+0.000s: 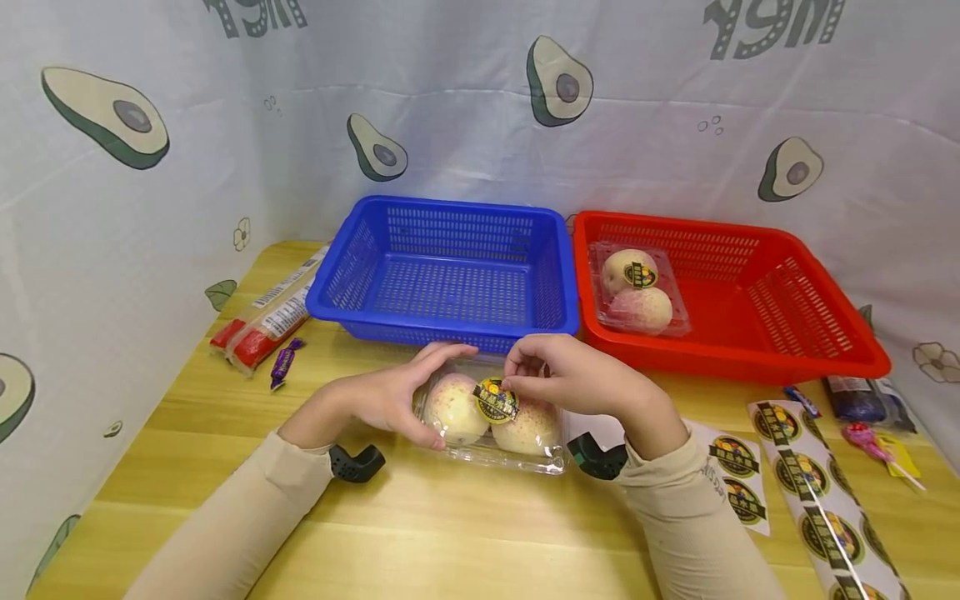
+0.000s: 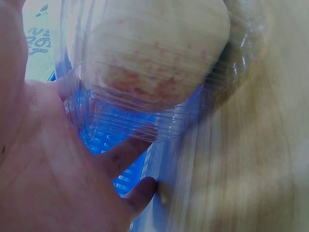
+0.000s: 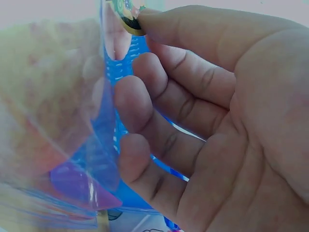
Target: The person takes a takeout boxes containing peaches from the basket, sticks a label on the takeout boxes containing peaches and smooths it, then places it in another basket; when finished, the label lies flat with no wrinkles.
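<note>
In front of the blue basket stands a clear plastic fruit box (image 1: 551,463), holding two pale peaches (image 1: 454,410) with reddish speckles. My left hand (image 1: 386,400) grips the box's left end, thumb at the near side and fingers at the far side. A round black-and-gold sticker (image 1: 497,402) lies over the middle of the lid. Its right edge is pinched by the thumb and forefinger of my right hand (image 1: 581,379). In the right wrist view the sticker (image 3: 129,14) shows at those fingertips, and the other fingers are curled beside the box wall.
A blue basket (image 1: 442,325) and a red basket (image 1: 720,358) stand behind; the red one holds another box of peaches (image 1: 637,287). Sticker sheets (image 1: 817,492) lie at right, near a pink lollipop (image 1: 868,440). Red-ended packets (image 1: 262,325) and a purple-wrapped candy (image 1: 285,364) lie left.
</note>
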The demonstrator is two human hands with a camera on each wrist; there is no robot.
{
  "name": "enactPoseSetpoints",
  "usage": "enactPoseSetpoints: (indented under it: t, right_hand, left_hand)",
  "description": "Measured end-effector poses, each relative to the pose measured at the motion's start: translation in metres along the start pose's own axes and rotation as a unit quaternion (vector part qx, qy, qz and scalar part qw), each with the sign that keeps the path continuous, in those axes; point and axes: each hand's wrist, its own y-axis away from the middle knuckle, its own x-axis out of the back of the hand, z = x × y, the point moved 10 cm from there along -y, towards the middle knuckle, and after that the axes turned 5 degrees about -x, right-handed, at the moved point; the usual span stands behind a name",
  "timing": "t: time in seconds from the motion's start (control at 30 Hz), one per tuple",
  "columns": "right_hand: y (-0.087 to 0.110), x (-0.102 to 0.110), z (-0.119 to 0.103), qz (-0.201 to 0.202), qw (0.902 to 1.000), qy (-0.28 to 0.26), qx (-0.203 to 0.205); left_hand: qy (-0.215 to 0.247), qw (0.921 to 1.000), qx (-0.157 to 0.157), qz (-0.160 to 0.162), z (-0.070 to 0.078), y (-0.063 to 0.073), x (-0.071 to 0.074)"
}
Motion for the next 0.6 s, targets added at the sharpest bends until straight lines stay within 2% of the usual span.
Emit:
enactPoseSetpoints:
  t: [0.37, 0.6]
  right_hand:
    - [0.003, 0.001, -0.005, 0.010, 0.9999, 0.010, -0.003]
    - [0.004, -0.003, -0.011, -0.005, 0.9991, 0.037, 0.022]
  left_hand:
    - [0.011, 0.9999, 0.001, -0.002, -0.003, -0.001, -0.001]
    - [0.013, 0.9999, 0.004, 0.001, -0.004, 0.001, 0.000]
